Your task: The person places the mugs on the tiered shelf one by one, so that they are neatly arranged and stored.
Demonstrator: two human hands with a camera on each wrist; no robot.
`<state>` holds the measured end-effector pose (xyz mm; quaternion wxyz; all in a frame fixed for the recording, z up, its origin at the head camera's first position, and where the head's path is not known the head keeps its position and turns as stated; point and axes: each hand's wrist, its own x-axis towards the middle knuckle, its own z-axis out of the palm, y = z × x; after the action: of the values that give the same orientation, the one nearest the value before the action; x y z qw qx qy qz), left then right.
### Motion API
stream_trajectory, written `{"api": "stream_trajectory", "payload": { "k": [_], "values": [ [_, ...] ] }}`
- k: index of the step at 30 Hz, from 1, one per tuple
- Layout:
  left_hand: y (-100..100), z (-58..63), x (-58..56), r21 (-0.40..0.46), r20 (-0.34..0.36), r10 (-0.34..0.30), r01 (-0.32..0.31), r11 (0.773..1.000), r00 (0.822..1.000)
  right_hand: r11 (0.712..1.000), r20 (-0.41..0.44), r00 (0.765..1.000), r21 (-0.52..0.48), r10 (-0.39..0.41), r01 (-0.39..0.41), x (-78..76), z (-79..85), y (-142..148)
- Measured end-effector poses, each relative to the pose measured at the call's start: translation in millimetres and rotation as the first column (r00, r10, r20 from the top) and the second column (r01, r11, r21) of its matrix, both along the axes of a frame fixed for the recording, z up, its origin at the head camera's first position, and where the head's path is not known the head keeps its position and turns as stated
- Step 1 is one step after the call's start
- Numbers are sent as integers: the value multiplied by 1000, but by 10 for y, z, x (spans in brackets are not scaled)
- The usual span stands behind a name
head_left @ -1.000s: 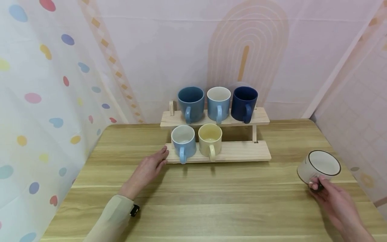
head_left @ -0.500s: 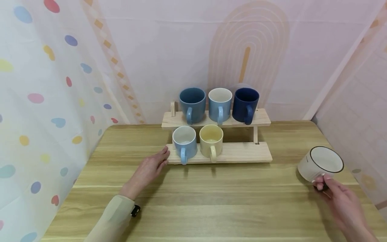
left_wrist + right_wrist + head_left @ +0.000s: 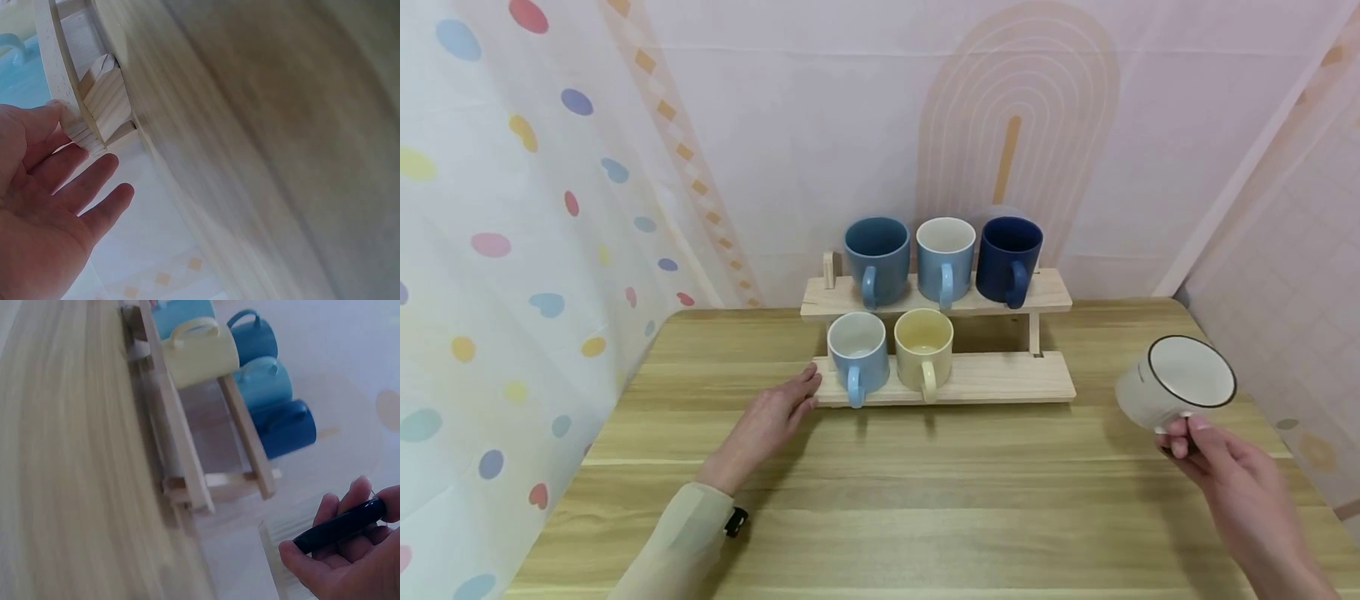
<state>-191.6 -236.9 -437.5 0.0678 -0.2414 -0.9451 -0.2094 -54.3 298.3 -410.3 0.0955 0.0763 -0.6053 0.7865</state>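
My right hand (image 3: 1240,479) grips the dark handle (image 3: 340,526) of a white mug with a black rim (image 3: 1150,400). The mug is held above the right side of the table, its mouth tilted up toward the head camera. At the left end of a two-tier wooden rack (image 3: 1007,379), my left hand (image 3: 767,425) pinches the lower board between thumb and index finger; in the left wrist view the other fingers (image 3: 109,209) spread away from the wood. A light blue mug (image 3: 867,371) and a yellow mug (image 3: 910,362) stand on that lower board.
On the rack's upper board stand a teal-blue mug (image 3: 887,267), a light blue mug with white inside (image 3: 928,271) and a navy mug (image 3: 994,271). Their handles face forward. Behind the wooden table (image 3: 955,500) hangs a patterned curtain (image 3: 820,125).
My right hand has lifted the white mug and brought it slightly left and farther from me. My left hand stays at the rack's end. The head view has shifted a little.
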Motion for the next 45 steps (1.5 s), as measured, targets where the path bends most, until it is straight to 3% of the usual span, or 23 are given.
{"api": "stream_trajectory", "payload": {
  "k": [24,45],
  "values": [
    [-23,-16,-12,7,-19,-7,7,1000,1000,990,27,999,132,42,-46,-204,326,-675],
    [-14,-18,-5,15,-14,-1,1,1000,1000,978,114,992,194,58,-79,-351,319,-1005]
  ]
}}
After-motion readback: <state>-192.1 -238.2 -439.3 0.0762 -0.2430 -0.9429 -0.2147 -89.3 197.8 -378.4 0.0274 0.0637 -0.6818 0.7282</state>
